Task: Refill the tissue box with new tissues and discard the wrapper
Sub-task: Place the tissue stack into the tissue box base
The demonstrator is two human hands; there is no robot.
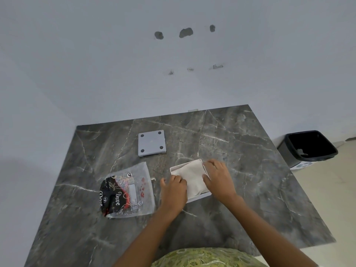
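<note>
A white open tissue box [174,167] lies on the dark marble table [240,151], with a stack of white tissues [191,176] inside it. My left hand [173,191] presses on the tissues at the box's left side, fingers curled. My right hand [218,177] rests on the right edge of the box and the tissues, fingers bent down over them. The empty clear plastic wrapper [128,191], printed black and red, lies flat to the left of my left hand. The grey square box lid [151,143] with dark round feet lies farther back.
A black-lined waste bin [308,148] stands on the floor past the table's right edge. A white wall runs behind and to the left of the table. My patterned green clothing [208,257] shows at the near edge.
</note>
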